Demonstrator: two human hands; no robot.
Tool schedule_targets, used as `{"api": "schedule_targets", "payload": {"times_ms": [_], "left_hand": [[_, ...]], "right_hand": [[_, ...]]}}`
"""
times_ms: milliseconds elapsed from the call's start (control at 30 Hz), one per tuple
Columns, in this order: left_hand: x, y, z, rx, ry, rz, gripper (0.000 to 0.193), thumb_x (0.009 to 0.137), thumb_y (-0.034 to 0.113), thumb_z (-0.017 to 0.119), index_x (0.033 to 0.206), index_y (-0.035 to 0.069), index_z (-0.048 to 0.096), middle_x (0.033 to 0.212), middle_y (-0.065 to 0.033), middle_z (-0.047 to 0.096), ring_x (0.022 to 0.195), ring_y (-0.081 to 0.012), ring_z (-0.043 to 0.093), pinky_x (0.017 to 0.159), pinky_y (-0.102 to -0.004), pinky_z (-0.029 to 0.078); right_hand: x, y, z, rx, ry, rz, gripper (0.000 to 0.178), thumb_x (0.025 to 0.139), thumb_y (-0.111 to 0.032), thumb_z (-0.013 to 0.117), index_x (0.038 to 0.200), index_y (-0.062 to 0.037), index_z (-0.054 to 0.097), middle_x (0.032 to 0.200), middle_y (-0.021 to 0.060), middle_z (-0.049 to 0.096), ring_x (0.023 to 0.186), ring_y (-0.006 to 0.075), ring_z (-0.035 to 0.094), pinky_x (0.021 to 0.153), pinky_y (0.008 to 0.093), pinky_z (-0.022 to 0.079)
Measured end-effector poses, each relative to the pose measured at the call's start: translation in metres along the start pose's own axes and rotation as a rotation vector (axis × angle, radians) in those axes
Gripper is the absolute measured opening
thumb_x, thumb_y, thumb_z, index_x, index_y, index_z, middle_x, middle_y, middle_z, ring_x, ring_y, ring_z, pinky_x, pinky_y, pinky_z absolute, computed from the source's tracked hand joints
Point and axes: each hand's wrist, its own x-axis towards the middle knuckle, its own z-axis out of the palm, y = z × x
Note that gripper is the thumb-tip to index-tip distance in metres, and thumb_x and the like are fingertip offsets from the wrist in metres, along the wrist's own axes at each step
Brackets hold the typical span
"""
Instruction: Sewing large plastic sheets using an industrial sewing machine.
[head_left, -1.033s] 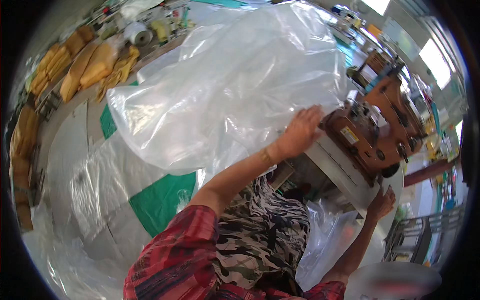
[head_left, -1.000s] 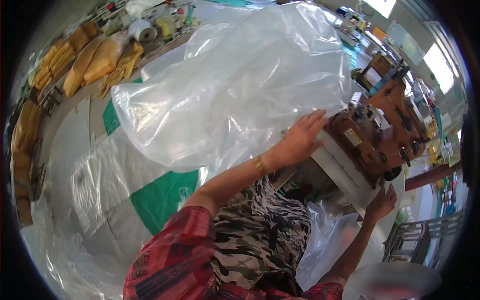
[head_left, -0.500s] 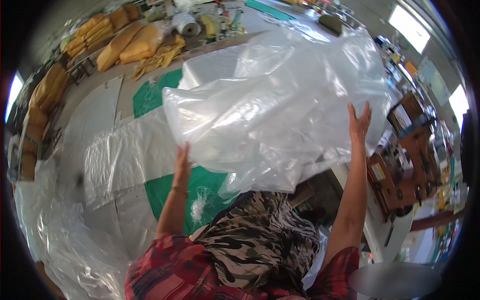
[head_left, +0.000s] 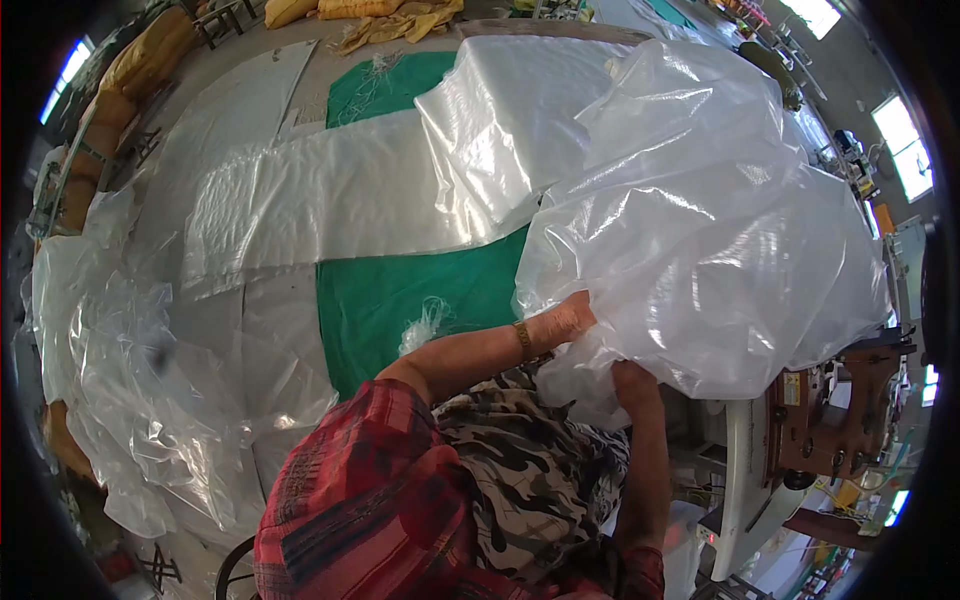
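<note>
Clear plastic sheeting, a big crumpled billow, is the broadest thing about the hands; reckoned from the hands, with twelve at the top of the view, it swells away from about twelve round to three o'clock, its bulk toward one. Rumpled as it is, no single long axis can be made out, and a gathered tail of it dips below the hands toward seven. Next in size, a loose heap of clear film lies well apart at nine o'clock, and a flat translucent strip stretches out toward ten, partly over green cloth. A brown sewing machine stands between three and four, on a pale worktop, near the sheeting's right-hand edge. Smaller again are the two hands, close beside each other but not touching, both at the sheeting's near edge, so neither is clearly nearer to it. The right hand, lower and at about five o'clock from its partner, seems clamped on the bunched film; the left hand meets it from the left, its fingers hidden, so its grip cannot be told. Smallest, a tangle of white thread lies on the cloth toward nine.
</note>
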Motion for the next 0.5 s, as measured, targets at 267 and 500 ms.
{"api": "schedule_targets", "payload": {"times_ms": [267,500], "left_hand": [[-0.084,0.077,-0.068,-0.447,0.646,-0.344,0.092,0.091,0.077,0.015,0.146,0.006,0.036,0.142,-0.0177,0.047,0.127,-0.0336,0.049,0.106,-0.05,0.042],[-0.3,0.153,-0.292,0.001,1.523,0.163,0.069,0.091,0.062,0.035,0.135,0.011,0.051,0.131,-0.0135,0.054,0.117,-0.0326,0.053,0.092,-0.0491,0.048]], "right_hand": [[0.009,-0.059,-0.078,0.826,0.584,-0.241,0.019,0.093,-0.008,0.06,0.108,-0.0014,0.069,0.11,0.0168,0.069,0.108,0.033,0.064,0.093,0.0389,0.048],[-0.023,0.009,-0.102,0.706,0.905,-0.061,0.018,0.094,-0.006,0.059,0.108,-0.0013,0.068,0.104,0.015,0.069,0.093,0.0229,0.067,0.076,0.0298,0.051]]}}
